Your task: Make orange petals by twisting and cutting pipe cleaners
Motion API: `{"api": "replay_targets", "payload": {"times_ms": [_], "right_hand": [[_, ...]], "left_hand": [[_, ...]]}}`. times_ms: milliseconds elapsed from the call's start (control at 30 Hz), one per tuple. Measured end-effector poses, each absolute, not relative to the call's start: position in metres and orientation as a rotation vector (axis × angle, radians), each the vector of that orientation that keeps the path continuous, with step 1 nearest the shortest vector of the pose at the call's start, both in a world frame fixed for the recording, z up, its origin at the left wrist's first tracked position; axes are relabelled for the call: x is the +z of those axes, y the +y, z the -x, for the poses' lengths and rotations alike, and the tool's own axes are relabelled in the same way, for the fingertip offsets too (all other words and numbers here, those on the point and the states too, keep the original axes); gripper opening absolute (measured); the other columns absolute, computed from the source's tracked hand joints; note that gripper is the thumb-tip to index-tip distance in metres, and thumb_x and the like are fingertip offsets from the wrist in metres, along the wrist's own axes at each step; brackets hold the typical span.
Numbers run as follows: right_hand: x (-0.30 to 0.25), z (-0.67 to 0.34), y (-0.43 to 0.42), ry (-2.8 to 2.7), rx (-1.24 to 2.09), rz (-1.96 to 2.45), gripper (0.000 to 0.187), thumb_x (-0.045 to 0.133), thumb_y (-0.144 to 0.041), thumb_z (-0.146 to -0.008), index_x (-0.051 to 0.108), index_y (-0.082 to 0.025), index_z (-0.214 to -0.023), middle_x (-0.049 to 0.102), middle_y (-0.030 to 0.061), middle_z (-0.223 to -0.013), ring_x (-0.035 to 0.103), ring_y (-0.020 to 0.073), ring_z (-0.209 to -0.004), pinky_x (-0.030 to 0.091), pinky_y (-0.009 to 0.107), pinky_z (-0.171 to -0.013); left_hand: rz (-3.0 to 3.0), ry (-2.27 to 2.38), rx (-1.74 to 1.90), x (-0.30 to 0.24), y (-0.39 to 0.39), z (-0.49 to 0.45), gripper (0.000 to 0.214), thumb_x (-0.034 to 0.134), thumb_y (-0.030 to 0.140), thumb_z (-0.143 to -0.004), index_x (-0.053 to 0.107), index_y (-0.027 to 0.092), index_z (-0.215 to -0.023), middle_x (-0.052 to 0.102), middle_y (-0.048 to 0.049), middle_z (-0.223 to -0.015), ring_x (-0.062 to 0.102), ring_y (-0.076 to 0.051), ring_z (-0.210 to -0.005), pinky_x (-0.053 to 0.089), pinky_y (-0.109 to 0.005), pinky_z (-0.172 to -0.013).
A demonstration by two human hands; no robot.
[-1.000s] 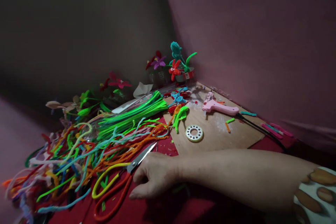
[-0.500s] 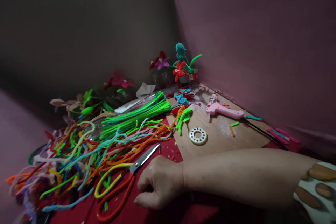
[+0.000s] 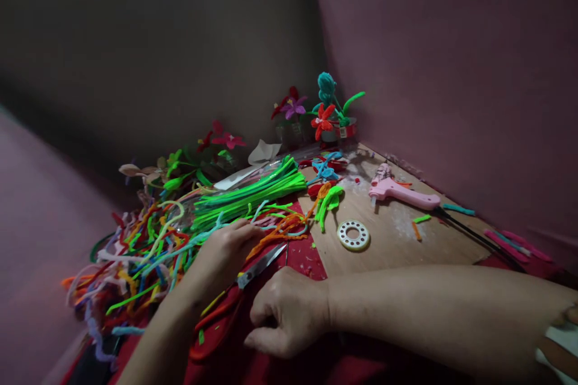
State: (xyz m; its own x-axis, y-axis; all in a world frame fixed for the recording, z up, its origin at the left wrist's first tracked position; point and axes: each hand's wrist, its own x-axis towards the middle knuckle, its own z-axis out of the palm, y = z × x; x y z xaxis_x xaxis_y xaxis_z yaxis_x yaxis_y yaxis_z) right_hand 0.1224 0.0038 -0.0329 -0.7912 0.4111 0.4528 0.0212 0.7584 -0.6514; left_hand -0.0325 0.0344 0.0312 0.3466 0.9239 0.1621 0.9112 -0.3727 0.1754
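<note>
My left hand point(image 3: 232, 249) reaches over the scissors onto a tangle of orange pipe cleaners point(image 3: 282, 230); its fingertips are mostly hidden, so I cannot tell whether they grip. The scissors point(image 3: 255, 271), with yellow and red-orange handles, lie on the red surface, partly covered by my left hand and forearm. Just right of them, my right hand point(image 3: 289, 313) rests loosely curled, thumb stretched out below the bent fingers. Whatever it holds, if anything, is out of sight. Loose pipe cleaners point(image 3: 149, 252) of many colours are heaped left of my left hand.
Green pipe cleaners point(image 3: 253, 192) lie bundled behind. On the wooden board point(image 3: 388, 252) are a white perforated ring point(image 3: 353, 235), a bright green pipe-cleaner piece point(image 3: 329, 204) and a pink glue gun point(image 3: 406, 192) with black cord. Pipe-cleaner flowers point(image 3: 323, 120) stand at the back by the walls.
My left hand has come into view from below and reached over the scissors to the orange pipe cleaners. My right hand keeps its curled pose. The whole view has shifted slightly.
</note>
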Motion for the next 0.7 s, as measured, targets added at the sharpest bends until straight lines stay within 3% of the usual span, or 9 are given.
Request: {"api": "replay_targets", "payload": {"times_ms": [133,300,467,567,633,700], "right_hand": [[-0.034,-0.121,0.004,-2.346,0.844,0.340,0.029,0.051,-0.034,-0.070,0.045,-0.016,-0.047,0.040,-0.0040,-0.043,0.034,0.0076,-0.044,0.024,0.020,-0.044],[-0.034,-0.122,0.004,-2.334,0.817,0.333,0.031,0.051,-0.033,-0.071,0.044,-0.017,-0.046,0.041,-0.0036,-0.043,0.033,0.0081,-0.045,0.023,0.021,-0.044],[-0.032,-0.125,0.005,-2.306,0.849,0.327,0.030,0.053,-0.029,-0.071,0.044,-0.016,-0.045,0.039,-0.0047,-0.043,0.032,0.0070,-0.044,0.024,0.021,-0.045],[-0.030,-0.125,0.005,-2.251,0.970,0.361,0.030,0.054,-0.029,-0.072,0.048,-0.015,-0.046,0.037,-0.0050,-0.043,0.034,0.0063,-0.045,0.024,0.020,-0.045],[-0.027,-0.124,0.008,-2.141,1.197,0.406,0.025,0.055,-0.030,-0.074,0.058,-0.014,-0.055,0.043,-0.0043,-0.047,0.038,0.0064,-0.047,0.028,0.020,-0.046],[-0.022,-0.123,0.014,-1.909,1.464,0.472,0.021,0.054,-0.030,-0.077,0.066,-0.013,-0.078,0.050,-0.0032,-0.055,0.042,0.0070,-0.050,0.032,0.019,-0.049]], "left_hand": [[-2.474,1.878,0.048,0.011,0.049,0.036,0.024,0.043,0.024,-0.079,0.064,0.018,-0.071,0.054,-0.0025,-0.072,0.045,-0.011,-0.057,0.032,-0.023,-0.052],[-2.434,1.929,0.141,0.002,0.052,0.039,0.021,0.040,0.021,-0.076,0.053,0.017,-0.060,0.048,-0.0011,-0.068,0.041,-0.010,-0.055,0.029,-0.022,-0.049],[-2.464,1.906,0.205,0.014,0.043,0.047,0.015,0.038,0.023,-0.079,0.050,0.019,-0.072,0.050,0.0015,-0.064,0.042,-0.011,-0.055,0.031,-0.022,-0.052],[-2.474,1.924,0.428,0.027,0.036,0.052,0.015,0.038,0.028,-0.084,0.049,0.020,-0.078,0.054,0.0019,-0.067,0.047,-0.011,-0.058,0.035,-0.022,-0.057],[-2.521,1.879,0.652,0.036,0.030,0.053,0.014,0.040,0.029,-0.085,0.050,0.020,-0.080,0.056,0.0009,-0.071,0.050,-0.011,-0.063,0.038,-0.021,-0.062],[-2.586,1.850,0.827,0.041,0.024,0.051,0.013,0.043,0.028,-0.085,0.051,0.019,-0.081,0.057,0.0002,-0.074,0.052,-0.011,-0.066,0.039,-0.021,-0.064]]}}
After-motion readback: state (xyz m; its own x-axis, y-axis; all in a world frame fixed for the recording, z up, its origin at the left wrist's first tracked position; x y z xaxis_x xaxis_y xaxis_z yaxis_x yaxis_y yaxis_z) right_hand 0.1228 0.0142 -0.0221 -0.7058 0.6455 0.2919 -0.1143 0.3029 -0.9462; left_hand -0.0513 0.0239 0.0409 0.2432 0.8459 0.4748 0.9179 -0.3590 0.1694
